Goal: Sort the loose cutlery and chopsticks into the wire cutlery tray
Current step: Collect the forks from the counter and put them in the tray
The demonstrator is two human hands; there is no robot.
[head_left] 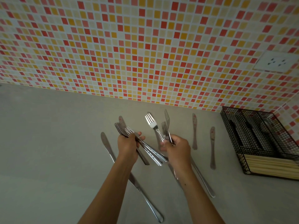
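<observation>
Your left hand [128,143] has its fingers curled tight round a fork bundle [123,129], tines up and away, handles trailing back towards you. You seem to be gathering like with like so the lot can go into one compartment together. I make it roughly four forks, though they overlap too much to be sure. Your right hand [177,148] grips the fanned forks [151,122], three heads showing, held upright just beside the bundle, probably to be merged with it. Both hands hover over the table [56,143], well apart from the wire cutlery tray [234,143] at the far right, where chopsticks [271,164] fill the near compartment. Two small knives [195,131] lie to the right of your right hand and a long table knife [106,144] on the left, with more knives partly hidden under your arms.
</observation>
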